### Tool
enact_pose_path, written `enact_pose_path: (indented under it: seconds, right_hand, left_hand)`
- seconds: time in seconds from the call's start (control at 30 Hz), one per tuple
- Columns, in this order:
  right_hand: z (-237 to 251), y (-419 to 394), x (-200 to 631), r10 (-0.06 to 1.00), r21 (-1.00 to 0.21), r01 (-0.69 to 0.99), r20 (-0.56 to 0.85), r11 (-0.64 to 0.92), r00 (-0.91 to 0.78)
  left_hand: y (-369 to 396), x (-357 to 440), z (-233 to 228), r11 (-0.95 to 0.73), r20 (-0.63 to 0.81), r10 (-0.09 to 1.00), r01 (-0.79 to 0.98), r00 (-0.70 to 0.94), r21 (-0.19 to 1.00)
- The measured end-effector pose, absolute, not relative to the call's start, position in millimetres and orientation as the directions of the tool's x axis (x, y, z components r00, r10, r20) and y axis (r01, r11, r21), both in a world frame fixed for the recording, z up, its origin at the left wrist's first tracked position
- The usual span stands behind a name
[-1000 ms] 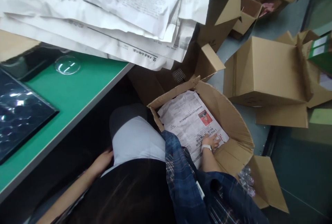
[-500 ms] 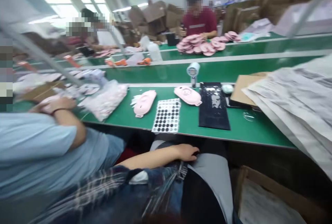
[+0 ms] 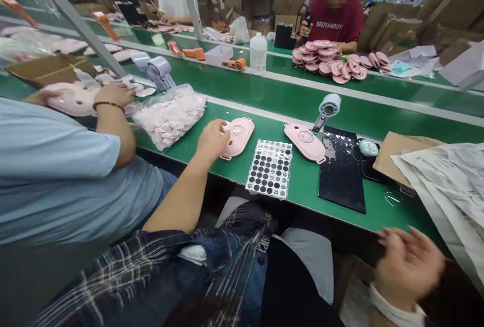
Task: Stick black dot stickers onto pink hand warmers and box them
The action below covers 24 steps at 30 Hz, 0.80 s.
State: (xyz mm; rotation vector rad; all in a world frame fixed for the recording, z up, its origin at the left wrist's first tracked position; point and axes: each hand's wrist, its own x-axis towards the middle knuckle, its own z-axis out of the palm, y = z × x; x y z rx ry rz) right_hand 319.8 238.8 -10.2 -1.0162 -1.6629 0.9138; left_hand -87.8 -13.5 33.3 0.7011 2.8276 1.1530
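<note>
My left hand (image 3: 212, 139) rests on the left end of a pink oval shell (image 3: 237, 137) that lies on the green table (image 3: 302, 185); its fingers curl over the shell's edge. My right hand (image 3: 406, 265) hovers low at the right, blurred, fingers spread and holding nothing, just below the table's front edge. Between them lie a sheet of black round dots (image 3: 269, 168), a second pink shell (image 3: 304, 142) and a black glossy sheet (image 3: 343, 167).
A person in a light blue shirt (image 3: 49, 175) sits close on my left, hands on pink parts. A clear bag of pink pieces (image 3: 169, 115) lies beside. Newspapers (image 3: 449, 185) pile at the right. Across the belt, a person in a red shirt (image 3: 336, 19) works behind stacked pink shells (image 3: 327, 57).
My view swung up from the carton on the floor to the table. My left hand rose from my lap onto the pink shell. My right hand left the carton and came up.
</note>
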Motion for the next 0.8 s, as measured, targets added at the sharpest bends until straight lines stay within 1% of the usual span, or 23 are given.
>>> enact_pose_path:
  seconds: [0.03,0.07,0.1,0.17,0.23,0.3,0.37,0.43,0.57,0.8]
  right_hand:
    - [-7.7,230.7,304.6,0.901,-0.899,0.176,0.353,0.402,-0.254]
    - [-5.3,222.5,285.3,0.856,-0.891,0.147,0.35,0.429,-0.379]
    - [-2.7,214.9,263.2,0.79,-0.875,0.125,0.35,0.468,-0.502]
    - [3.2,203.9,215.1,0.643,-0.812,0.102,0.371,0.575,-0.67]
    - [7.7,199.7,168.6,0.517,-0.729,0.118,0.352,0.675,-0.78]
    - [7.8,200.2,129.3,0.409,-0.614,0.146,0.312,0.776,-0.858]
    - [3.4,202.1,100.1,0.341,-0.507,0.164,0.277,0.846,-0.898]
    - [-2.6,203.3,81.3,0.312,-0.44,0.176,0.26,0.881,-0.914]
    - [-8.1,203.9,67.3,0.273,-0.342,0.182,0.24,0.922,-0.932]
    - [-4.6,203.4,68.8,0.237,-0.242,0.184,0.21,0.953,-0.949]
  left_hand:
    - [-18.7,-98.2,26.7,0.678,0.157,0.348,0.364,-0.924,0.639]
    - [-22.2,-105.5,20.3,0.696,0.136,0.34,0.346,-0.93,0.629]
    - [-23.9,-110.1,15.0,0.711,0.112,0.345,0.337,-0.932,0.617]
    - [-23.0,-114.1,8.4,0.727,0.067,0.37,0.334,-0.927,0.6]
    - [-19.1,-115.2,6.9,0.733,0.039,0.389,0.335,-0.92,0.592]
    - [-15.4,-115.9,7.5,0.738,0.014,0.397,0.328,-0.918,0.59]
    - [-13.9,-116.9,7.0,0.735,0.0,0.39,0.312,-0.921,0.602]
    - [-15.2,-117.8,4.2,0.712,0.011,0.369,0.29,-0.929,0.64]
    - [-22.3,-119.0,-4.0,0.636,0.056,0.303,0.246,-0.951,0.731]
    - [-28.7,-118.6,-10.9,0.525,0.161,0.267,0.284,-0.95,0.802]
